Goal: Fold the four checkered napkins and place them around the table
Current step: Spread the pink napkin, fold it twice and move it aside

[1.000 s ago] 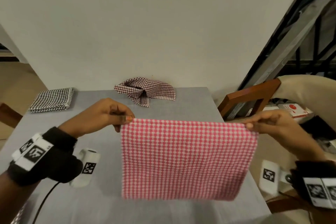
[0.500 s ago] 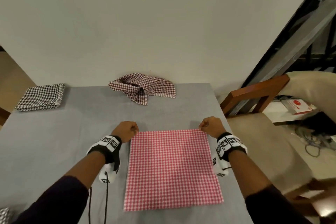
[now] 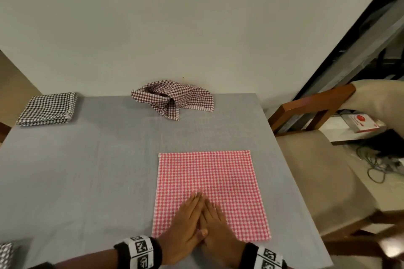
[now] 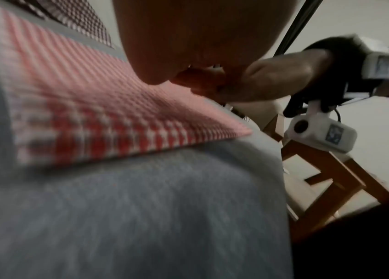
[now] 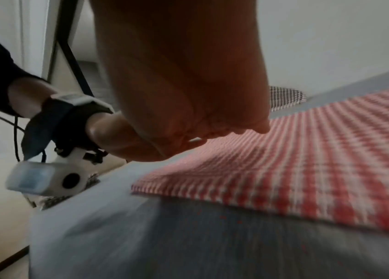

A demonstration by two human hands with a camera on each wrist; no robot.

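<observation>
— Flat, both of them: the left hand and the right hand lay with straight fingers pressed on the red checkered napkin, grasping nothing. Their fingertips met in a wedge near its middle.

— Where was that napkin on the table?

— Spread out on the grey table, toward the near right part, its near edge close to the person and its right edge just short of the table's side. It looked close to square, perhaps slightly longer away from the person than across. Most of the cloth lay beyond the fingertips and to either side of them.

— So which hand was nearer to what?

— The left hand sat nearer the left edge, the right nearer the right edge; neither touched a corner. I judged this to be a smoothing press before a fold, so the hands would probably have to part sideways and reach corners to fold it.

— And the other napkins?

— A black checkered napkin lay folded at the far left corner, a dark red checkered napkin crumpled at the far edge. A bit of checkered cloth showed at the near left; I couldn't tell its state.
</observation>
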